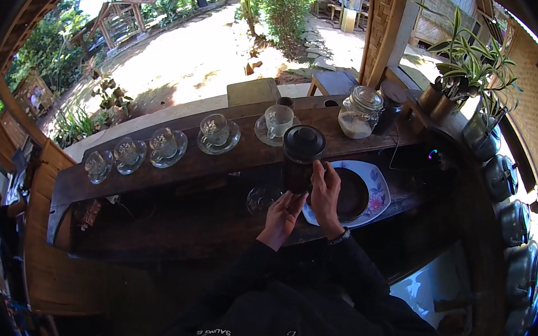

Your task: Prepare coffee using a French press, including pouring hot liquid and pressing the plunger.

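Observation:
Both my hands are on a dark cylindrical jar [298, 176] with a black knobbed lid, held upright above the counter. My left hand [284, 218] cups it low, near its base. My right hand [325, 197] is closed along its right side, thumb and fingers against it. Below and to the right lies a pale plate [378, 202] with a floral pattern, bearing a round dark dish [351, 189]. Just behind the jar stands a clear glass cup [278, 123] on a saucer. Left of my hands, a clear glass piece [260, 200] sits on the lower surface, partly lost in shadow.
Several glass cups on saucers, one of them a patterned cup [215, 129], line the raised wooden ledge [146, 180] to the left. A clip-top glass jar [358, 115] of pale grains stands right of centre. Potted plants [466, 73] and several dark kettles [515, 221] edge the right.

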{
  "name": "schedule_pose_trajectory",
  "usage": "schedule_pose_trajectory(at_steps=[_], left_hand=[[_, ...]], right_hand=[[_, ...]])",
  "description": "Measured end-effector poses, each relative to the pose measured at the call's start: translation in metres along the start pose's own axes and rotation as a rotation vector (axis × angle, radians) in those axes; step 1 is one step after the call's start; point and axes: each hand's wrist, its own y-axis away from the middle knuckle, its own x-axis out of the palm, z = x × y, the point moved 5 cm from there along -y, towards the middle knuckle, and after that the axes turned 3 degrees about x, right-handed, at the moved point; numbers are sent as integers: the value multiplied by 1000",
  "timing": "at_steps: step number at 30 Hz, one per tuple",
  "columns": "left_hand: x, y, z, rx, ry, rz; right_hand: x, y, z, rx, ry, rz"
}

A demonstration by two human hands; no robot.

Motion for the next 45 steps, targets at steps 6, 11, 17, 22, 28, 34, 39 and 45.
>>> schedule_pose_trajectory(at_steps=[6, 11, 17, 22, 28, 34, 39, 45], left_hand=[[31, -31, 0, 5, 11, 14], [55, -56, -3, -14, 12, 22], [55, -85, 6, -33, 55, 8], [54, -95, 9, -65, 78, 1], [57, -96, 8, -89, 9, 27], [54, -96, 10, -107, 40, 30], [57, -93, 14, -119, 22, 19], [61, -91, 20, -165, 34, 40]], right_hand=[[1, -46, 15, -84, 45, 25], [6, -84, 18, -117, 104, 44], [6, -121, 12, -197, 293, 23], [9, -137, 8, -141, 271, 58], [11, -149, 5, -123, 346, 107], [17, -149, 6, -109, 349, 150], [17, -151, 7, -96, 366, 169], [18, -161, 6, -55, 369, 207]])
